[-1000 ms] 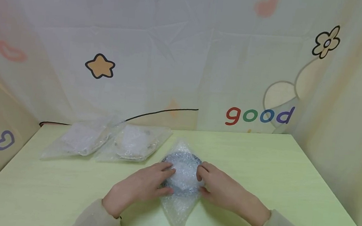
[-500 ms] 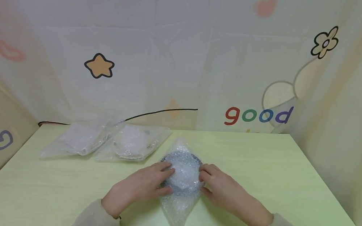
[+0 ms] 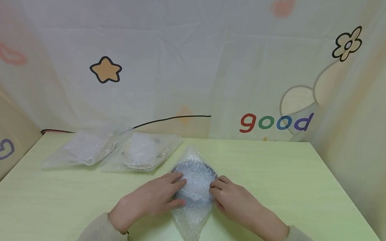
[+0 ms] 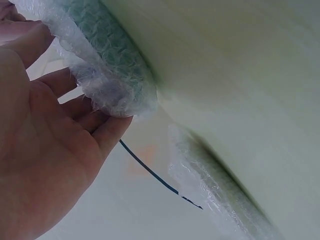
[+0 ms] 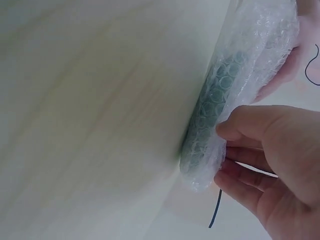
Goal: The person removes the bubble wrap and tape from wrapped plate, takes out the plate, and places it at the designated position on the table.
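Observation:
A flat, round object with a dark blue-grey rim, covered in bubble wrap (image 3: 196, 186), lies on the table in front of me. Pointed ends of the wrap stick out at its far and near sides. My left hand (image 3: 154, 196) rests on its left part with fingers spread and thumb apart. At the right edge, my right hand (image 3: 237, 200) has bent fingers and pinches the bubble wrap (image 5: 240, 85) between thumb and fingertips, as the right wrist view shows. The left wrist view shows the left fingertips touching the wrapped edge (image 4: 120, 92).
Two more bubble-wrapped packages, one at the far left (image 3: 87, 149) and one beside it (image 3: 142, 152), lie toward the back of the light green table (image 3: 298, 185). A printed curtain (image 3: 198, 66) hangs behind and at both sides.
My right hand shifts slightly and its fingers close in on the wrap's right edge. The left hand stays in place. The near tip of the wrap moves a little.

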`<state>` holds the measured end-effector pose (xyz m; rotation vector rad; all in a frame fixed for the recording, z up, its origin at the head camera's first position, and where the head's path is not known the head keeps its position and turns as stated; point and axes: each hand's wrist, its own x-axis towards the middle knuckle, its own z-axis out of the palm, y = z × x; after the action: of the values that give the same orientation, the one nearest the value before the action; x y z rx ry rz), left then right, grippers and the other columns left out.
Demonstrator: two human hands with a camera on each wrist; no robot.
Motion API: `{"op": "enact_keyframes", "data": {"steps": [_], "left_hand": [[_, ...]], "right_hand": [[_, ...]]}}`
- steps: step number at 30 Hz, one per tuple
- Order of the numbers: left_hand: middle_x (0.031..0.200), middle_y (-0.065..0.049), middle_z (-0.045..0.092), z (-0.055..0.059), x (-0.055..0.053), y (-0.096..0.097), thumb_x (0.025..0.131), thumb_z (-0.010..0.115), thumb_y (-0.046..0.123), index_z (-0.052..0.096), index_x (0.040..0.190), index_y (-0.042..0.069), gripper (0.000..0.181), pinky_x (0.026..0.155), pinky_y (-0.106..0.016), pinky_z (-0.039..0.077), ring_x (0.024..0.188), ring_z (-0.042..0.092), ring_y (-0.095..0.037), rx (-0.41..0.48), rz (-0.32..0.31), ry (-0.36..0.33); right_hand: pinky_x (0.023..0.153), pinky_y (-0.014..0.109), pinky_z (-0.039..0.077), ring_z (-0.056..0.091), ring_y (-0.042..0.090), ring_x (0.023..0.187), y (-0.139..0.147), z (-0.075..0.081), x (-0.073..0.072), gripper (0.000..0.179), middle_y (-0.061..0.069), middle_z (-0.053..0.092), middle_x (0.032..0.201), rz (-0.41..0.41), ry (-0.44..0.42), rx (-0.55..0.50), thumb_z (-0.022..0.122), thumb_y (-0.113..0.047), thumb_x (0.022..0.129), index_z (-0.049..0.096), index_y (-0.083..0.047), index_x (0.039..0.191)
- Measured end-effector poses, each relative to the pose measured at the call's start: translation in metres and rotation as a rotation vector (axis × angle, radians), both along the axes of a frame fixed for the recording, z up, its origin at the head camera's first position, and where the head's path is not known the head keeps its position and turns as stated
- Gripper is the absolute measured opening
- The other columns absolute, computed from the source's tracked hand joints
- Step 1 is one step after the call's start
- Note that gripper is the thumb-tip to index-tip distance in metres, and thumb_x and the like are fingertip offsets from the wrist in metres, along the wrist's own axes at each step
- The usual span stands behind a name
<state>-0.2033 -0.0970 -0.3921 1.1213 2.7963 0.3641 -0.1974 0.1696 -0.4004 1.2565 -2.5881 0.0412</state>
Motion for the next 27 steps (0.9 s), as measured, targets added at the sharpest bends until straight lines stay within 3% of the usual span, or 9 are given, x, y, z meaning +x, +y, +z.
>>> {"op": "enact_keyframes", "data": {"steps": [7,14,21,27], "left_hand": [[0.155,-0.025,0.042,-0.0018,-0.0004,-0.0005,0.103,0.063,0.038,0.051,0.147,-0.005,0.063,0.116,-0.047,0.036,0.144,0.04,-0.038,-0.001,0.008,-0.011],[0.156,-0.024,0.04,-0.0023,-0.0002,-0.0005,0.103,0.063,0.039,0.05,0.148,-0.005,0.064,0.116,-0.048,0.035,0.145,0.038,-0.038,-0.003,0.016,-0.029],[0.156,-0.026,0.04,-0.0021,0.0002,0.0002,0.103,0.063,0.038,0.049,0.148,-0.006,0.064,0.116,-0.049,0.035,0.144,0.038,-0.041,-0.007,0.011,-0.024],[0.155,-0.027,0.04,-0.0031,-0.0001,0.0005,0.104,0.062,0.039,0.048,0.15,-0.004,0.064,0.116,-0.049,0.035,0.144,0.038,-0.041,0.007,0.01,-0.018]], "right_hand": [[0.083,0.031,0.057,0.061,0.023,0.099,-0.0006,0.0022,-0.0037,0.015,0.007,0.069,0.104,0.012,-0.014,0.02,0.08,0.0,0.084,0.074,-0.002,0.097],[0.097,0.041,0.054,0.061,0.029,0.112,0.004,0.0071,-0.0024,0.022,0.013,0.065,0.119,-0.093,-0.214,-0.069,0.079,-0.001,0.088,0.068,-0.001,0.106],[0.097,0.043,0.054,0.06,0.035,0.12,0.0064,0.0082,-0.0023,0.018,0.019,0.062,0.129,-0.127,-0.273,-0.131,0.08,0.0,0.087,0.065,-0.008,0.081],[0.096,0.044,0.054,0.059,0.036,0.123,0.006,0.0091,-0.0028,0.012,0.021,0.062,0.133,-0.16,-0.294,-0.142,0.081,-0.002,0.087,0.071,-0.005,0.082]]}}
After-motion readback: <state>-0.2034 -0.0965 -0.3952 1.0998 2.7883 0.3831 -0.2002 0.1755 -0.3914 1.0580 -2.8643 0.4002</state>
